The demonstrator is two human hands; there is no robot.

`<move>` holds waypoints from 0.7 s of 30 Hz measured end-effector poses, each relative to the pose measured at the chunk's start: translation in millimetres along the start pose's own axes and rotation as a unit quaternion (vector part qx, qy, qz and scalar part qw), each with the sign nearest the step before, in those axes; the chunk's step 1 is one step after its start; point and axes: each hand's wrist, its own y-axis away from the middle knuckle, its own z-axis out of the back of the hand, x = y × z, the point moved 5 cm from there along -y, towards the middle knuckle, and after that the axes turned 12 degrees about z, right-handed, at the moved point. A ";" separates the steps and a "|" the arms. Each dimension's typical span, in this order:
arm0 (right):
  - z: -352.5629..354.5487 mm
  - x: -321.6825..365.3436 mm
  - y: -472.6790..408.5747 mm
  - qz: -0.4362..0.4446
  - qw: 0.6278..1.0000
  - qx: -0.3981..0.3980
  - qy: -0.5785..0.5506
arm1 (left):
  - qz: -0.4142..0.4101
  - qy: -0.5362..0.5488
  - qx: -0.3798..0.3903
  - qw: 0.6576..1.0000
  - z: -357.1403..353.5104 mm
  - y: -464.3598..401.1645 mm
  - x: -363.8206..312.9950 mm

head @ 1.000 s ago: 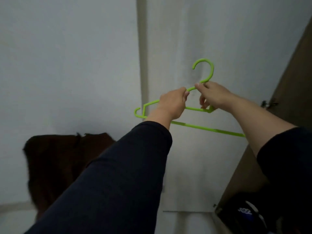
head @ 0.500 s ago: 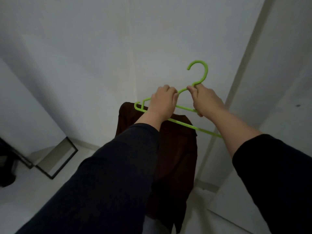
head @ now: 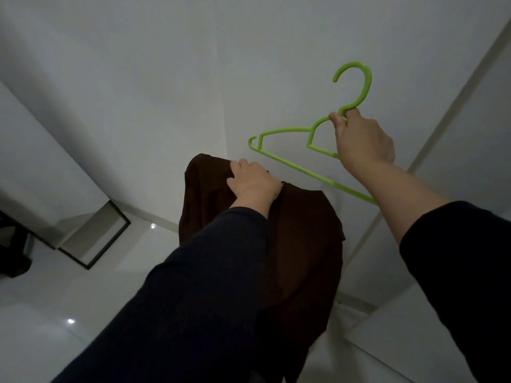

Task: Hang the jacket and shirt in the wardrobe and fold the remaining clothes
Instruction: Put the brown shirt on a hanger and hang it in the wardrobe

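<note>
A lime-green plastic hanger (head: 287,156) is held up in the air, empty, hook pointing upward. My right hand (head: 362,142) grips it at the neck just under the hook. Below and to the left hangs a dark brown garment (head: 307,239) in front of the white wall. My left hand (head: 253,182) grips the garment at its top edge, fingers curled into the fabric. My left sleeve hides much of the garment's lower left part.
White walls meet in a corner behind the hanger. A black-framed panel (head: 94,239) leans low on the left above the glossy white floor (head: 41,313). A dark object (head: 12,252) sits at the far left edge. A white panel edge (head: 453,106) runs diagonally at right.
My left hand has let go of the hanger and dropped to grip the top of the brown garment. My right hand has lifted the hanger up and to the right.
</note>
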 end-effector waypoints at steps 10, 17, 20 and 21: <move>4.3 -16.1 12.8 -0.024 0.999 -0.002 -0.036 | 0.144 0.261 0.045 0.954 25.3 -19.8 26.5; 26.6 -3.8 31.2 -0.010 0.996 -0.004 -0.085 | 0.082 0.240 0.061 0.965 56.3 1.4 55.8; 40.3 10.7 39.1 0.020 0.993 0.001 -0.116 | 0.096 0.255 0.001 0.962 76.7 6.1 77.2; 45.0 15.1 42.1 0.028 0.991 -0.001 -0.130 | 0.096 0.266 -0.014 0.959 83.3 9.3 83.3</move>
